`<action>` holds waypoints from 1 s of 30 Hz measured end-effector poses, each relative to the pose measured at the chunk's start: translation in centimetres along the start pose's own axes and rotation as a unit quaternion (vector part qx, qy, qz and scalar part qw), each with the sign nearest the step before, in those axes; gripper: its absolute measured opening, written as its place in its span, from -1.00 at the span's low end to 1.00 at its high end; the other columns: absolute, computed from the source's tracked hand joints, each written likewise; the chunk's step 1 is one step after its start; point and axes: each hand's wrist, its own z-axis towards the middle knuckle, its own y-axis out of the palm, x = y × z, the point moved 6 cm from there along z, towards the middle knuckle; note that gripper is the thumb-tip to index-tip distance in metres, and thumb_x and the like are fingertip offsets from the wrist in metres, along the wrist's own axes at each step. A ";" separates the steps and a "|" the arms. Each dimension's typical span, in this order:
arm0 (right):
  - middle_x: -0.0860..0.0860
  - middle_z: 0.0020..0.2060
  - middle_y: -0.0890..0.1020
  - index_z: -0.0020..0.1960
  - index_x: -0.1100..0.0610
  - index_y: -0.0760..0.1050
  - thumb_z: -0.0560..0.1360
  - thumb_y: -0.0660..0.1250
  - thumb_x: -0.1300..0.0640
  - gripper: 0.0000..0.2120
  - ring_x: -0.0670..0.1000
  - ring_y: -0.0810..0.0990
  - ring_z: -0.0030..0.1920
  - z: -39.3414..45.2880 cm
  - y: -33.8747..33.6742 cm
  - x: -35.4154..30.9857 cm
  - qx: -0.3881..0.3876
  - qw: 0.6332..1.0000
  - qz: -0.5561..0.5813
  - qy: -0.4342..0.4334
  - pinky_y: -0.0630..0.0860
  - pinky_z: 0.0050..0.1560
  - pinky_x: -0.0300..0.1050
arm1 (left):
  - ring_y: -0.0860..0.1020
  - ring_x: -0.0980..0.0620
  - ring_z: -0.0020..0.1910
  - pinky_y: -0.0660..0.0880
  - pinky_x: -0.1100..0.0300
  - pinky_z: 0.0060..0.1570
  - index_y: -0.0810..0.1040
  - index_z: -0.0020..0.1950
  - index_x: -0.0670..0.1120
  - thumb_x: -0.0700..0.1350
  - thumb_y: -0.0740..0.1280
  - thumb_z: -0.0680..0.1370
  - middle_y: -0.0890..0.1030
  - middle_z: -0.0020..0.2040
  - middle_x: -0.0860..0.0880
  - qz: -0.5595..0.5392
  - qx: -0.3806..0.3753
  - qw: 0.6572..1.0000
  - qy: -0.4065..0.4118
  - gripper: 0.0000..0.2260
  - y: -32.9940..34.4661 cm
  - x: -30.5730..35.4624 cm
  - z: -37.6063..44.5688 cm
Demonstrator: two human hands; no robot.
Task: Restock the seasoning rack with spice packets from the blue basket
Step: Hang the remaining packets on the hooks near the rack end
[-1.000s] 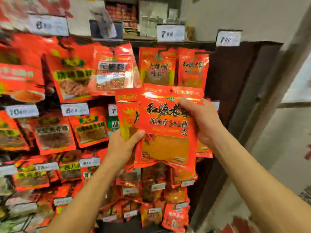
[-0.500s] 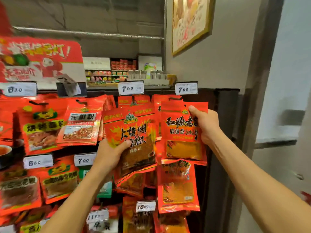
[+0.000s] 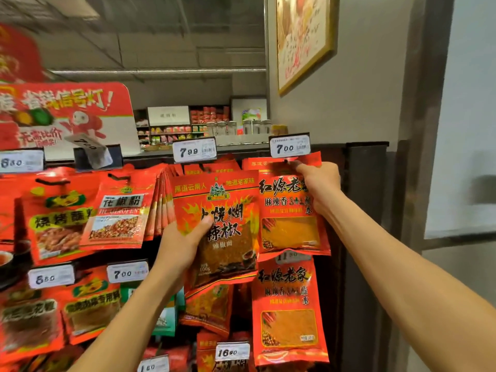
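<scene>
Two bare hands are up at the seasoning rack (image 3: 366, 210), each busy with a red spice packet. The left hand (image 3: 182, 237) grips a flame-printed chilli packet (image 3: 217, 226) by its lower left side, thumb curled over the front, and holds it tilted in front of the row hanging under the 7.99 price tag (image 3: 194, 151). The right hand (image 3: 318, 181) pinches the top right corner of an orange-windowed packet (image 3: 291, 213), fingers curled at the hook just below the 7.00 price tag (image 3: 290, 147). The two held packets sit side by side, their edges touching or overlapping slightly. Directly beneath the right-hand one hangs a matching packet (image 3: 290, 310) on a lower row. To the left, a Sichuan pepper powder packet (image 3: 119, 213) and a barbecue seasoning packet (image 3: 60, 221) hang on the top row, with more red packets below them. A red promotional sign (image 3: 67, 114) stands on top of the rack at the left, and a framed picture (image 3: 303, 41) hangs on the wall above. The blue basket is out of sight.
</scene>
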 end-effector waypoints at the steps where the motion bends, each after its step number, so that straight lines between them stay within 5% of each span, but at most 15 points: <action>1: -0.06 -0.30 0.73 -0.17 0.05 0.68 0.36 0.60 -0.09 -0.77 0.00 0.73 -0.24 0.1 0.0 0.2 0.001 1.000 -0.008 0.001 0.60 -0.23 -0.08 | 0.70 0.07 -0.23 0.58 0.20 -0.31 0.69 -0.14 0.16 0.04 0.47 0.51 0.73 -0.19 0.05 -0.001 -0.002 1.000 0.004 -0.97 0.0 0.0 0.1; 5: -0.06 -0.27 0.71 -0.23 0.03 0.64 0.39 0.59 -0.04 -0.82 -0.02 0.70 -0.26 1.0 0.4 0.5 0.018 0.999 -0.026 0.005 0.55 -0.29 -0.13 | 0.72 0.05 -0.12 0.59 0.16 -0.20 0.69 -0.07 0.18 0.14 0.48 0.39 0.75 -0.09 0.02 -0.012 -0.011 1.000 0.003 -0.85 0.3 0.0 -0.2; 11: -0.05 -0.22 0.68 -0.22 0.03 0.61 0.37 0.61 0.05 -0.83 -0.05 0.64 -0.21 3.8 3.3 2.1 0.011 0.998 -0.020 0.055 0.47 -0.31 -0.17 | 0.61 0.16 -0.44 0.49 0.30 -0.48 0.63 -0.17 0.02 0.06 0.49 0.40 0.63 -0.39 0.10 -0.025 -0.003 1.000 -0.017 -0.85 -1.0 0.2 0.1; 17: 0.01 -0.13 0.69 -0.21 0.05 0.56 0.39 0.60 0.00 -0.76 -0.04 0.63 -0.18 8.2 5.8 4.1 0.010 0.996 -0.064 0.068 0.54 -0.25 -0.13 | 0.72 0.03 -0.22 0.60 0.21 -0.35 0.68 -0.16 0.17 0.13 0.52 0.34 0.74 -0.15 -0.02 -0.019 -0.008 0.999 -0.025 -0.87 -2.3 -0.2 1.5; 21: 0.03 -0.04 0.68 -0.15 0.07 0.51 0.45 0.55 -0.02 -0.74 -0.01 0.63 -0.11 9.9 6.8 4.9 0.014 0.993 -0.095 0.062 0.54 -0.19 -0.09 | 0.70 0.05 -0.32 0.58 0.18 -0.39 0.69 -0.21 0.14 0.25 0.46 0.38 0.72 -0.27 0.03 -0.035 0.011 0.999 -0.035 -0.80 -2.3 -0.5 2.4; 23: 0.02 -0.03 0.67 -0.04 0.10 0.55 0.49 0.51 -0.02 -0.77 -0.03 0.62 -0.11 9.6 6.5 5.1 0.026 0.995 -0.078 0.064 0.50 -0.23 -0.13 | 0.73 -0.02 -0.20 0.63 0.11 -0.30 0.70 -0.07 0.06 0.25 0.43 0.46 0.75 -0.15 -0.04 -0.048 0.019 0.998 -0.048 -0.72 -2.2 -0.9 2.9; 27: -0.02 0.06 0.54 0.23 0.11 0.50 0.55 0.35 0.15 -0.74 -0.01 0.52 0.03 5.0 3.4 4.4 0.144 0.985 -0.088 -0.046 0.42 -0.01 -0.15 | 0.69 -0.10 0.06 0.64 0.02 -0.06 0.51 0.36 -0.11 0.02 0.43 0.56 0.67 0.18 -0.18 -0.050 0.018 0.998 -0.036 -0.57 -1.8 -0.7 3.9; 30: 0.03 -0.16 0.66 -0.03 0.09 0.58 0.46 0.23 0.30 -0.79 0.05 0.62 -0.15 0.6 4.8 5.1 0.014 0.998 0.020 -0.051 0.48 -0.25 -0.19 | 0.69 -0.05 -0.05 0.65 0.04 -0.16 0.50 0.29 -0.22 -0.10 0.42 0.58 0.68 0.06 -0.15 -0.048 0.019 0.998 -0.035 -0.66 -1.9 -0.1 4.6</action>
